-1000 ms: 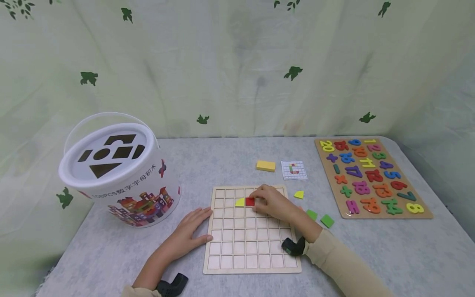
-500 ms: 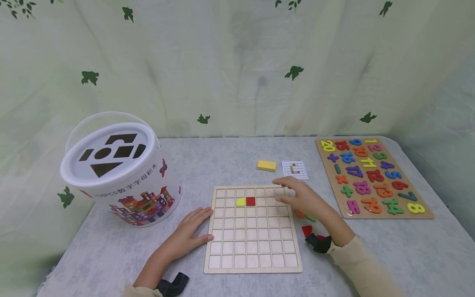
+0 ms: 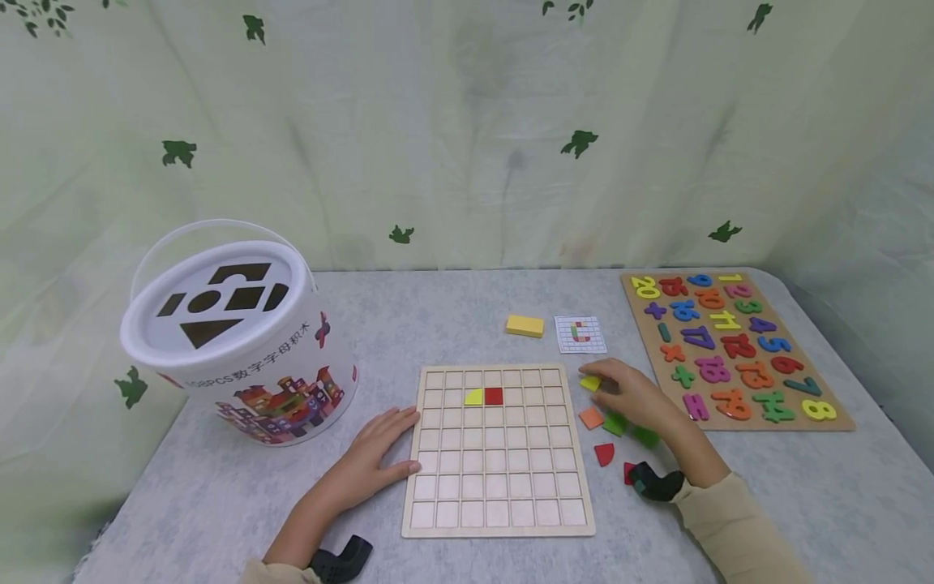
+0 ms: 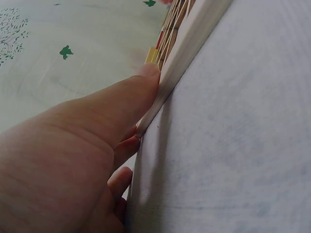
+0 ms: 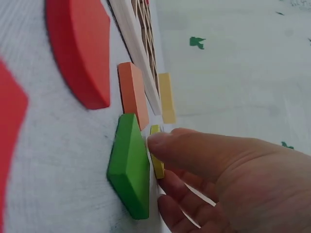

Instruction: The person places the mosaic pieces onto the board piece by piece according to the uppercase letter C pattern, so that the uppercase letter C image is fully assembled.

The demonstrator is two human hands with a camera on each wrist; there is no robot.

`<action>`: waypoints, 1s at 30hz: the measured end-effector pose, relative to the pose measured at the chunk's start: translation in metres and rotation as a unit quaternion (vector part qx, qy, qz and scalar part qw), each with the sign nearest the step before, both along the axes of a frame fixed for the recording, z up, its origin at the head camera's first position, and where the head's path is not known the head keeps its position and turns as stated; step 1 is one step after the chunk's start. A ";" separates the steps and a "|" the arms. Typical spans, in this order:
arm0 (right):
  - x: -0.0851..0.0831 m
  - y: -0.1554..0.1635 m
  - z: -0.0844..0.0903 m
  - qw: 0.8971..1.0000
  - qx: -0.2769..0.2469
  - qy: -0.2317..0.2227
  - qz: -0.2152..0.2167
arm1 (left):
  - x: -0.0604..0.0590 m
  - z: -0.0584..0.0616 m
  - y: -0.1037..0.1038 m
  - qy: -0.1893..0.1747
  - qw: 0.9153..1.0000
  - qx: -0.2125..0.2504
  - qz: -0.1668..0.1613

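Step in hand: picking. Right hand [image 3: 635,397], fingers curled onto yellow quarter-round piece [image 3: 590,383] at their tips; green piece [image 5: 130,165] just beside. Left hand [image 3: 375,454] flat against grid board [image 3: 496,519]. Next: lift it clear.

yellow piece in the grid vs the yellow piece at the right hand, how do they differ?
The yellow piece in the grid sits in a cell of the grid board, beside the red square, untouched. The yellow piece off the board lies on the table, with the right hand on it. Both are yellow, with a curved edge.
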State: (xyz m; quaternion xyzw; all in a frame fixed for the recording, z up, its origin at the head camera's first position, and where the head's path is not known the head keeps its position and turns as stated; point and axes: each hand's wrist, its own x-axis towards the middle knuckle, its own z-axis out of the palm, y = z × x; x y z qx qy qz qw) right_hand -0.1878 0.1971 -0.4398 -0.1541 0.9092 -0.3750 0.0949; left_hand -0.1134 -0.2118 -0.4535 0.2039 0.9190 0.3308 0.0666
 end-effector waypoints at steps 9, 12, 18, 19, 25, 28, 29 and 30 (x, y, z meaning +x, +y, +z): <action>0.000 0.001 -0.005 1.000 0.025 0.012 -0.010 | -0.001 -0.003 -0.001 0.005 1.000 -0.004 -0.003; 0.000 0.001 -0.005 0.999 0.026 0.019 -0.014 | -0.001 -0.003 -0.001 0.006 1.000 -0.003 -0.006; 0.000 -0.003 0.000 0.998 0.034 0.041 -0.025 | -0.001 -0.002 -0.001 0.006 1.000 -0.002 -0.006; 0.000 -0.005 0.003 0.998 0.036 0.050 -0.027 | -0.001 -0.003 -0.001 0.006 1.000 -0.002 -0.005; 0.002 -0.024 0.023 0.995 0.020 0.095 -0.013 | -0.001 -0.002 -0.001 0.001 1.000 -0.003 -0.002; 0.003 -0.036 0.031 0.994 -0.003 0.107 0.007 | -0.001 -0.003 -0.001 -0.005 1.000 -0.003 -0.001; 0.003 -0.041 0.033 0.994 -0.010 0.112 0.011 | -0.002 -0.003 -0.001 -0.004 1.000 -0.003 -0.001; 0.003 -0.046 0.034 0.993 -0.016 0.116 0.016 | -0.001 -0.003 -0.001 -0.004 1.000 -0.003 0.000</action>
